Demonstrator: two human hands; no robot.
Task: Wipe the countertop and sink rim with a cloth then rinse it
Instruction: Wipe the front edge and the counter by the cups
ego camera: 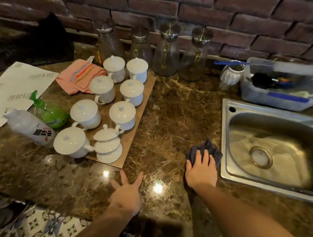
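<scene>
I'm mid-wipe: my right hand (pixel 201 169) presses flat on the dark grey cloth (pixel 207 150) on the brown marbled table (pixel 172 110), just left of the steel sink's rim (pixel 222 139). My left hand (pixel 127 192) rests spread, empty. Next, I judge, the rim.

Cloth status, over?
Right hand flat on cloth, beside sink rim. Left hand open on counter. Cups left, clear.

Glossy marble countertop (pixel 173 108), brushed steel sink (pixel 223 167), soft cloth (pixel 210 149).
</scene>
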